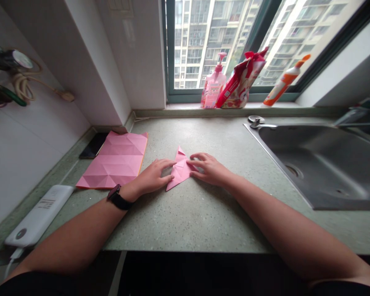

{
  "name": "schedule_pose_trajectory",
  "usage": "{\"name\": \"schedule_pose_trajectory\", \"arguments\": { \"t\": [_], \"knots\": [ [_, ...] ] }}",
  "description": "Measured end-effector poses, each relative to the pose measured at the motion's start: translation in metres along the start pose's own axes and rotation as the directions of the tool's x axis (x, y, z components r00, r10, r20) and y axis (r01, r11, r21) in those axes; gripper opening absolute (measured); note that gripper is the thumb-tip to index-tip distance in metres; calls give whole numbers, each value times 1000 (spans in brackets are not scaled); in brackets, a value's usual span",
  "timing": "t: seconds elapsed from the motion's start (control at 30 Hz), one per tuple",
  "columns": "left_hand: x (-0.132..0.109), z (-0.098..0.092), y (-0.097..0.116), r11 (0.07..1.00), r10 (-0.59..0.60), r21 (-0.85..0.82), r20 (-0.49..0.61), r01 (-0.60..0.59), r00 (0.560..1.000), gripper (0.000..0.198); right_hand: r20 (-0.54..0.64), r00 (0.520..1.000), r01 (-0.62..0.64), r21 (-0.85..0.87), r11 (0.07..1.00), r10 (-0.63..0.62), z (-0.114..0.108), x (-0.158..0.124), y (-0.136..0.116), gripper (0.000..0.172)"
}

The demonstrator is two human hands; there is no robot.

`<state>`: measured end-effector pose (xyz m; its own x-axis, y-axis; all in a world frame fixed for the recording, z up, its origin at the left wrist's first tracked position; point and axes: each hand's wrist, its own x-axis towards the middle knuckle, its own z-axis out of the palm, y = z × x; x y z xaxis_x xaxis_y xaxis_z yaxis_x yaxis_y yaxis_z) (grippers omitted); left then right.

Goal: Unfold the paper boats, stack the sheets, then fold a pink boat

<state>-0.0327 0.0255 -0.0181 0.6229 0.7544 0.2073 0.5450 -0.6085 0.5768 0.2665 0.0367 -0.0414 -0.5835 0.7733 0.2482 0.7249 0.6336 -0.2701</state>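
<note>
A small folded pink origami paper (181, 169) with pointed corners lies flat on the countertop between my hands. My left hand (152, 174), with a black watch (119, 197) on its wrist, holds the paper's left edge with thumb and fingertips. From the opposite side, my right hand (211, 167) holds the right edge; its thumb and index finger are at a small side flap. The paper's underside is hidden. To the left of my left hand rests a larger creased pink sheet (117, 158) with an orange edge showing beneath it.
A dark phone (92, 146) lies partly under the creased sheet. A white power bank (40, 213) with a cable sits at the left. To the right is a steel sink (314, 164). On the windowsill stand a pink pump bottle (213, 88), a red bag (242, 82) and an orange-and-white bottle (280, 88).
</note>
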Motion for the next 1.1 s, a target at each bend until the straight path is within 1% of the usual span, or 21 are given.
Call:
{"name": "schedule_pose_trajectory", "arguments": {
  "t": [0.1, 0.2, 0.33, 0.43, 0.5, 0.6, 0.67, 0.7, 0.77, 0.83, 0.9, 1.0, 1.1],
  "knots": [
    [2, -2, 1, 995, -10, -101, -32, 7, 999, 48, 0, 1000, -9, 6, 1000, 9, 1, 0, 0, 39],
    [2, -2, 1, 983, -57, -175, -6, 55, 998, 44, -2, 1000, -15, 5, 1000, 15, 1, -1, 1, 39],
    [1, -1, 2, 980, -81, -181, 29, 85, 996, 38, -9, 1000, 4, 12, 1000, -4, 1, 0, 1, 39],
    [1, -1, 2, 979, -84, -186, 27, 87, 996, 39, -16, 1000, 25, 29, 999, -25, 3, 1, 1, 42],
    [1, -1, 3, 974, -82, -212, 4, 81, 997, 40, -27, 999, 22, 51, 998, -21, 4, 1, 2, 48],
    [1, -2, 4, 962, -82, -266, -51, 66, 995, 41, -67, 997, -18, 149, 989, 28, 5, 2, 3, 59],
    [2, -4, 5, 951, -87, -304, -82, 58, 993, 40, -99, 991, -61, 297, 953, 94, 5, 3, 4, 61],
    [2, -5, 6, 944, -89, -325, -98, 53, 991, 40, -106, 986, -78, 393, 916, 130, 4, 4, 5, 60],
    [1, -6, 7, 930, -89, -367, -128, 36, 988, 39, -101, 978, -91, 574, 814, 181, 2, 5, 6, 55],
    [1, -6, 6, 919, -80, -393, -156, 13, 985, 39, -101, 976, -75, 677, 732, 194, 1, 7, 7, 52],
    [1, -5, 5, 922, -58, -387, -185, -18, 981, 40, -118, 974, -54, 701, 711, 191, 0, 7, 7, 54],
    [1, -5, 3, 936, 9, -340, -232, -90, 973, 39, -134, 978, -29, 675, 737, 162, 0, 8, 7, 61],
    [0, -6, 3, 944, 100, -282, -252, -172, 963, 36, -151, 981, 7, 641, 767, 118, -1, 7, 7, 67]
  ]
}}
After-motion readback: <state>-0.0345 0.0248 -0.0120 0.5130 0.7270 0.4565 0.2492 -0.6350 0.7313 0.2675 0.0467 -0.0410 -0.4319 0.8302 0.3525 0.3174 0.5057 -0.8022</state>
